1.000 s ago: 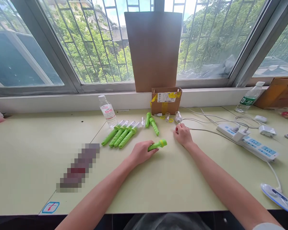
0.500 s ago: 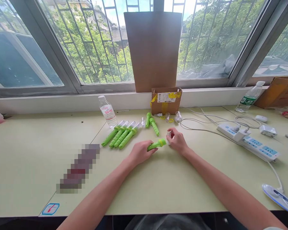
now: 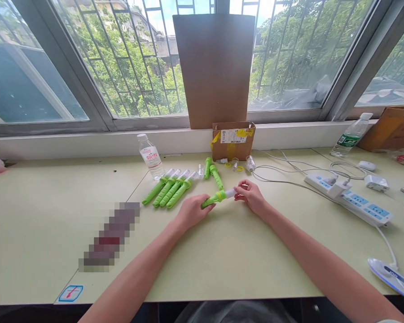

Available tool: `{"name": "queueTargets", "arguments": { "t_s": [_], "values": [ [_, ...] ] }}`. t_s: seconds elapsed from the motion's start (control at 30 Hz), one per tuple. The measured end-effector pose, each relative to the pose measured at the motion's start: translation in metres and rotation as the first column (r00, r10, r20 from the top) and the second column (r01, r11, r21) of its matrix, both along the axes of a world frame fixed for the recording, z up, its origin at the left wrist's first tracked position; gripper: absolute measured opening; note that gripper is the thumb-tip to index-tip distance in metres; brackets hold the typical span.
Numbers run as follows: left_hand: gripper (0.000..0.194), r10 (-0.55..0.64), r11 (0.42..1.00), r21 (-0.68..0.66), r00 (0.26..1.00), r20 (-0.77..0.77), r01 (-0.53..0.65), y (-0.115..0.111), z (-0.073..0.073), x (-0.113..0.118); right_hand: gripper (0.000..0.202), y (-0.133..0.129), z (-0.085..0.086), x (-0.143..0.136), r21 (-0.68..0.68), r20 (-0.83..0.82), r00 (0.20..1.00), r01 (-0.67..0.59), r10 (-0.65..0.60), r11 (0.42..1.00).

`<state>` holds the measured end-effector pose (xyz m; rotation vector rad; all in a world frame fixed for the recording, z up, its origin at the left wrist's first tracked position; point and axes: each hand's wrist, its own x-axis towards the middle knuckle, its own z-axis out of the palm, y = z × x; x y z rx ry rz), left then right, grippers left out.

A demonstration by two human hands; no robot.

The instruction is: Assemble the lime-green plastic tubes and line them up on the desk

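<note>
My left hand (image 3: 192,211) is closed around a green ribbed tube (image 3: 215,198) with a yellow ring near its right end. At that end sits a clear, whitish cap (image 3: 230,193), pinched at its far tip by the fingers of my right hand (image 3: 251,196). Just beyond lie two green tubes without clear caps, one (image 3: 217,177) nearer and one (image 3: 207,168) farther back. To the left, several green tubes with clear caps (image 3: 171,192) lie side by side. Small clear cups (image 3: 250,164) and a yellow ring (image 3: 239,169) rest by the carton.
A small cardboard carton (image 3: 233,142) stands at the sill before a tall brown board (image 3: 218,72). One water bottle (image 3: 151,157) is at the back left, another (image 3: 350,135) at the back right. A power strip (image 3: 363,204) with cables lies right.
My right hand has brought the clear cap onto the end of the green tube, where the two now meet. My left hand has shifted slightly left with the tube.
</note>
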<state>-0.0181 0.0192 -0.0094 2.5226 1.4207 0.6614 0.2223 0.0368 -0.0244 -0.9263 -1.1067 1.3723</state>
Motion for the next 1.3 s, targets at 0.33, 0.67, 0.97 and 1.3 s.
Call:
{"name": "queueTargets", "arguments": {
  "t_s": [0.33, 0.67, 0.97, 1.3],
  "values": [
    [0.026, -0.026, 1.0, -0.005, 0.998, -0.049, 0.026, -0.004, 0.005, 0.0, 0.037, -0.001, -0.003, -0.003, -0.038, -0.075, 0.997, 0.014, -0.017, 0.999],
    [0.023, -0.027, 0.999, 0.019, 0.996, -0.08, 0.029, -0.006, 0.0, 0.002, 0.033, -0.014, 0.006, -0.014, 0.003, 0.076, 0.994, -0.081, 0.08, 0.997],
    [0.017, -0.06, 0.996, 0.056, 0.988, -0.143, 0.069, -0.005, -0.002, 0.0, 0.039, -0.019, 0.006, -0.015, -0.015, 0.354, 0.902, -0.259, 0.247, 0.966],
    [0.027, -0.032, 0.995, 0.093, 0.989, -0.146, 0.046, -0.003, 0.0, 0.0, 0.04, -0.021, 0.006, -0.02, 0.021, 0.351, 0.911, -0.238, 0.216, 0.971]
  ]
}}
